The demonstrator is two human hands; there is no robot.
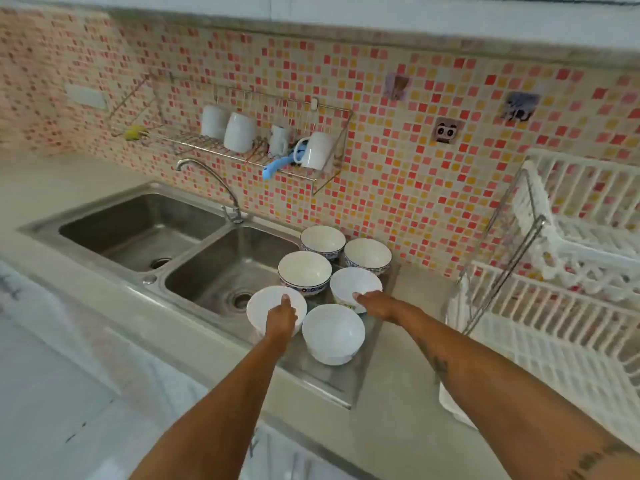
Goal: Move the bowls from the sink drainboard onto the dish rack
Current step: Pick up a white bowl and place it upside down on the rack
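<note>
Six bowls stand upright on the steel drainboard (325,382) at the right of the double sink (194,258), packed close, several rims touching or nearly so. Three are plain white: the near-left bowl (263,306), the near-centre bowl (332,332) and the right-middle bowl (353,284). Three carry a blue patterned band outside: the middle bowl (304,271), the back-left bowl (322,241) and the back-right bowl (367,255). Judged glazed ceramic: stiff, moderately heavy for size, brittle, and probably slick if wet; wetness cannot be confirmed here. Best hold is judged to be a pinch over the rim, thumb inside, fingers under the outer wall, lifting straight up so that neighbours are not knocked. The left hand (281,318) is pinched on the near rim of the near-left bowl, thumb over the lip. The right hand (375,303) has its thumb over the near rim of the right-middle bowl, fingers hidden below; whether its hold is fully closed is unclear. The white dish rack (561,327) stands on the surface at the right, well apart from the bowls, with no bowl visible in it. No brand or readable writing on bowls or rack; wall hooks show cartoon pictures only; marks on the right forearm are too blurred to read.
</note>
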